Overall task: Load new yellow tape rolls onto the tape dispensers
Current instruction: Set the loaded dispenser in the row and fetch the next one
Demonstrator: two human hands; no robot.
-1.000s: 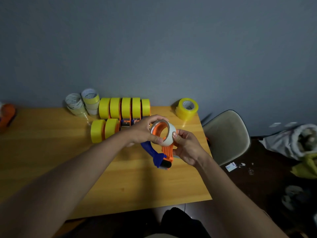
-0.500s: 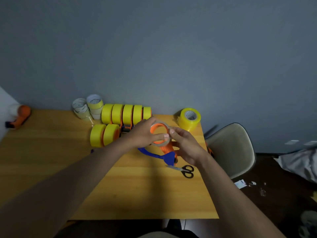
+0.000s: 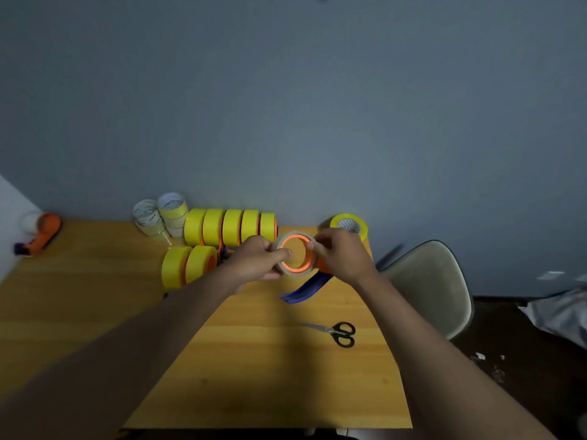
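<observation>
I hold an orange tape dispenser with a blue handle [image 3: 306, 291] above the wooden table [image 3: 95, 312]. A near-empty pale tape core [image 3: 282, 271] sits on its orange hub. My left hand [image 3: 259, 258] grips the core from the left, thumb across the opening. My right hand [image 3: 341, 254] pinches the core's right rim and covers the dispenser body. A loose new yellow roll [image 3: 347, 224] lies behind my right hand. Several dispensers loaded with yellow rolls [image 3: 230, 226] stand in a row at the back, two more [image 3: 187, 265] in front.
Black-handled scissors [image 3: 340, 333] lie on the table near the right edge. Used pale cores [image 3: 160, 215] are stacked at the back. Another orange dispenser [image 3: 43, 235] lies at the far left. A beige chair [image 3: 425, 284] stands to the right of the table.
The view has tilted up, showing more of the table and the scissors. Both hands have turned the dispenser so the hub opening faces me, and the blue handle now points down to the right.
</observation>
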